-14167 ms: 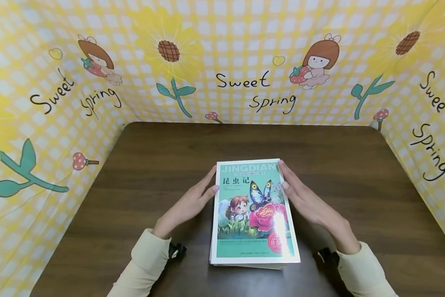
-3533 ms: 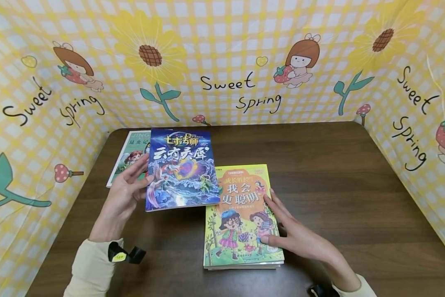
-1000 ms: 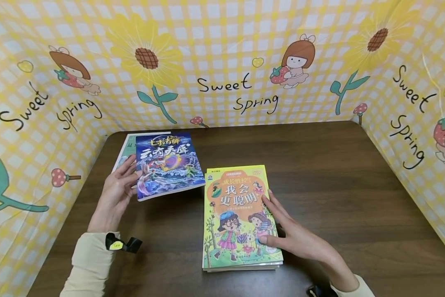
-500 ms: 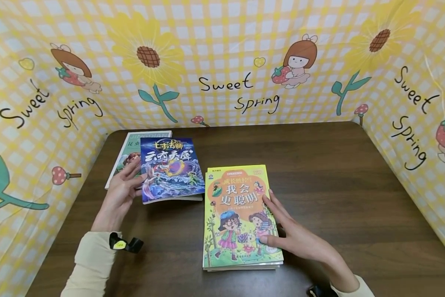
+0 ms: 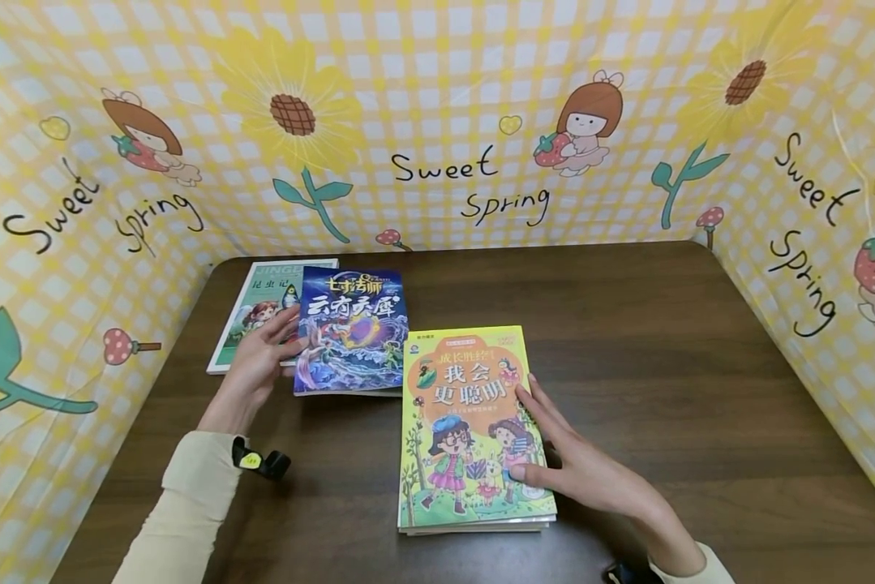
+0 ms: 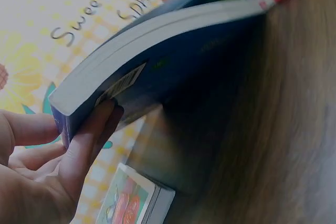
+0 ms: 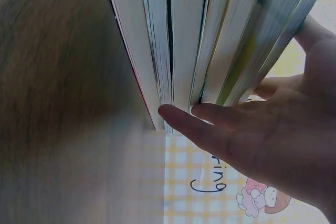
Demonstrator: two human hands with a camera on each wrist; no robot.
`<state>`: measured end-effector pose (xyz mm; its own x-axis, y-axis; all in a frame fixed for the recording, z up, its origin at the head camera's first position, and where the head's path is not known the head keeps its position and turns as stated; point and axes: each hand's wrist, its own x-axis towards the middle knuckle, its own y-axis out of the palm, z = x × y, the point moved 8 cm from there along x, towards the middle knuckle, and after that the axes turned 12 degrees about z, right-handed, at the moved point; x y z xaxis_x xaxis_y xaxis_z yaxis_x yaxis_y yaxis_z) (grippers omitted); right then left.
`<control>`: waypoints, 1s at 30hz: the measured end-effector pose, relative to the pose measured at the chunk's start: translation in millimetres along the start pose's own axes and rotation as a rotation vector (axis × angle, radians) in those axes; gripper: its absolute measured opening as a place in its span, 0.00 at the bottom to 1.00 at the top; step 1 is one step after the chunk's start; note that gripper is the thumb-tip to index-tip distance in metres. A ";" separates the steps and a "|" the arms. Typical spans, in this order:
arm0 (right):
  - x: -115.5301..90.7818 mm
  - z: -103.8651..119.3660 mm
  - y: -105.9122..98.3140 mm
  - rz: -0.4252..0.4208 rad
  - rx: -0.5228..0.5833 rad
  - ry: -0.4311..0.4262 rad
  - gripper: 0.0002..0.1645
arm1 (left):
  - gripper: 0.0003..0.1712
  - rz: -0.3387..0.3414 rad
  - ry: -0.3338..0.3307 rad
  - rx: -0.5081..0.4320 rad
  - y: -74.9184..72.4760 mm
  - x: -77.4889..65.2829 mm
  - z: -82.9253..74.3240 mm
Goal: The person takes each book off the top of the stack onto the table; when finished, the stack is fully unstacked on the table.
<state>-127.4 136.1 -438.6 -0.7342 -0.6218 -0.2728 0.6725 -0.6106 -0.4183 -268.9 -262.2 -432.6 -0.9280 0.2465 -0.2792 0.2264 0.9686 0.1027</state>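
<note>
The blue book (image 5: 353, 341) is sitting just right of the left hand (image 5: 258, 357), and ahead and to the left of the right hand (image 5: 583, 458), so the left hand is sitting nearer. That hand is pinching the book's left side, fingers reaching beneath it; the right hand is resting along the stack (image 7: 189, 40), its fairly straight fingers touching the side edges and its thumb lying on the yellow book (image 5: 473, 442) at the top. The blue book's long axis is running from the person toward the far side of the bench (image 5: 627, 324), roughly parallel to the yellow book's. Its gripped side is standing raised above the bench, while its lower edge is bowing down toward the stack. Its lower right corner is sitting right beside the stack's left side; whether they are touching, the views are not settling. Farther left, the green book (image 5: 268, 294) is lying on the bench, partly hidden by the blue book and the left hand.
</note>
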 end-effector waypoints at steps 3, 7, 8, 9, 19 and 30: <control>0.3 0.3 -0.5 -0.001 -0.002 -0.001 0.56 | 0.41 0.000 -0.025 0.046 -4.4 9.5 -0.4; 1.1 0.8 -0.4 0.001 0.000 -0.013 0.56 | 0.41 -0.011 -0.035 0.100 -12.0 20.8 0.2; 1.1 0.9 -0.1 0.004 0.002 -0.016 0.56 | 0.41 -0.016 -0.038 0.107 -14.1 23.5 0.9; 1.2 1.0 0.1 0.005 0.001 -0.018 0.56 | 0.41 -0.018 -0.041 0.124 -15.9 25.9 1.6; -0.3 1.0 0.4 0.011 0.030 -0.002 0.56 | 0.40 -0.055 -0.093 0.304 -26.1 48.5 8.8; -0.1 1.6 1.4 0.013 0.027 -0.009 0.55 | 0.39 -0.063 -0.115 0.343 -32.6 63.8 16.8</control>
<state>-126.2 134.5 -437.7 -0.7245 -0.6342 -0.2701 0.6844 -0.6152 -0.3914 -330.6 -277.6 -469.8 -0.9084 0.1689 -0.3824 0.2739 0.9315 -0.2393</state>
